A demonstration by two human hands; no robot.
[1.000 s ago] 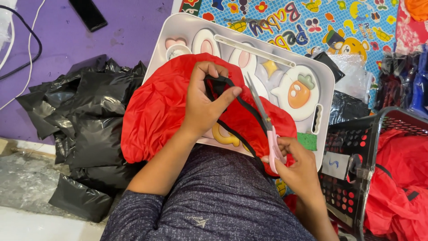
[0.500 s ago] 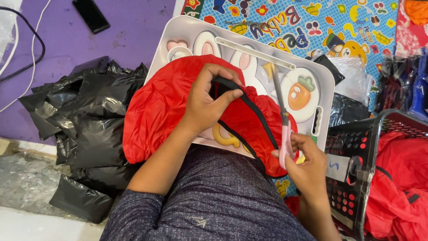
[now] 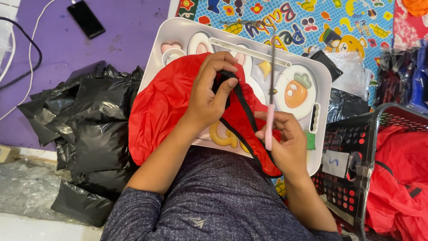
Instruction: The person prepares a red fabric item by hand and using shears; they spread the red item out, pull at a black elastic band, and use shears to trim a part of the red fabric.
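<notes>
A red fabric piece (image 3: 165, 107) with a black strap (image 3: 243, 111) lies over a white lap tray (image 3: 178, 33) printed with cartoon pictures. My left hand (image 3: 211, 89) rests on the fabric and pinches the black strap near its upper end. My right hand (image 3: 283, 143) grips pink-handled scissors (image 3: 270, 107) whose blades point up and away over the tray, just right of the strap.
A heap of black plastic bags (image 3: 89, 120) lies at my left. A dark mesh basket (image 3: 356, 151) with more red fabric (image 3: 397, 178) stands at right. A phone (image 3: 86, 18) and cables (image 3: 22, 49) lie on the purple floor. A colourful play mat (image 3: 347, 22) lies beyond the tray.
My right hand has swung the scissors from a leftward slant to upright. My left hand has shifted its pinch slightly up the strap.
</notes>
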